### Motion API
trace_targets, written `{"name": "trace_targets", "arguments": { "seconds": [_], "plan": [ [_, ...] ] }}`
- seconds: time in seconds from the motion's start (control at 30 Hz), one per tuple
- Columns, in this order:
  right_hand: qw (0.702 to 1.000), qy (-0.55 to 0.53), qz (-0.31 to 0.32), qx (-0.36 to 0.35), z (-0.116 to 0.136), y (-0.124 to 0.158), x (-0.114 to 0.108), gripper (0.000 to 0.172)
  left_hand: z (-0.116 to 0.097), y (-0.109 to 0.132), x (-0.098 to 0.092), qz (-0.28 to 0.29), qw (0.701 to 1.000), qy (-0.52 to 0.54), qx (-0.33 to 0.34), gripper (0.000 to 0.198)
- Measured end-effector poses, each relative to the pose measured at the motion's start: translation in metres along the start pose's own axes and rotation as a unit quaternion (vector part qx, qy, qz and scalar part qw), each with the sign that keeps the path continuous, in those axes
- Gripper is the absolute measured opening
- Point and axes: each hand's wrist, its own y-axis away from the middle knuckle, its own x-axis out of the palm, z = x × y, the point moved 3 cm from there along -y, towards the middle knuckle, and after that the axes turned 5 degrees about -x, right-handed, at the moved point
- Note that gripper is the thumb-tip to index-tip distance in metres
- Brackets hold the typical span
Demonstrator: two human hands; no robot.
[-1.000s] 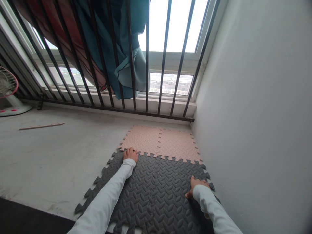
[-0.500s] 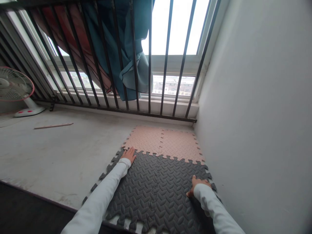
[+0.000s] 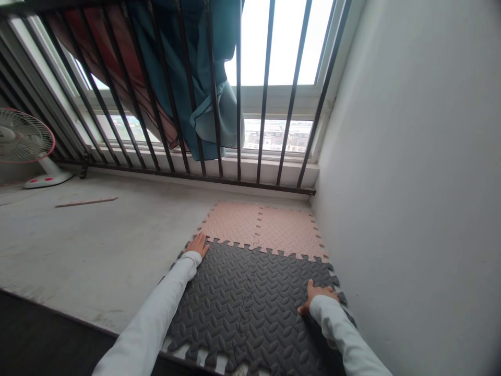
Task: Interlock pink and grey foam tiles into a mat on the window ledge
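Observation:
Two black foam mat tiles (image 3: 242, 292) with a raised tread pattern lie side by side on the floor. Beyond them are two pink foam mat tiles (image 3: 230, 222), and jagged interlocking edges meet along the line between the colours. My left hand (image 3: 198, 245) lies flat at the far left corner of the black tiles, by the pink edge, with its fingers stretched out. Near the right side of the black mat, my right hand (image 3: 318, 297) rests with thumb and fingers apart, nothing held. The white sleeves hide parts of the mat's sides.
A white wall (image 3: 415, 198) rises close on the right. Dark metal railings (image 3: 238, 104) stand before the window, with a blue curtain (image 3: 168, 78) hanging behind. On the pale floor (image 3: 97, 250) at left are a thin pinkish strip (image 3: 86, 202) and a fan (image 3: 25, 138).
My left hand has slid a little to the left, towards the mat's outer corner. My right hand stays in nearly the same place.

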Motion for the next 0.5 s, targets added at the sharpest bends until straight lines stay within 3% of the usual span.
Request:
{"name": "trace_targets", "arguments": {
  "seconds": [0.13, 0.3, 0.5],
  "plan": [
    [1.0, 0.001, 0.005, -0.003, 0.0, 0.001, -0.002, 0.101, 0.004, -0.005, 0.009, 0.0, 1.0, -0.01, 0.004, 0.051],
    [1.0, -0.001, 0.003, -0.006, 0.0, 0.001, -0.002, 0.102, 0.009, -0.016, 0.006, 0.04, 0.999, 0.001, 0.037, 0.052],
    [1.0, 0.0, 0.003, -0.001, 0.0, 0.0, -0.001, 0.101, 0.014, -0.011, 0.006, 0.06, 0.997, 0.008, 0.039, 0.052]
  ]
}}
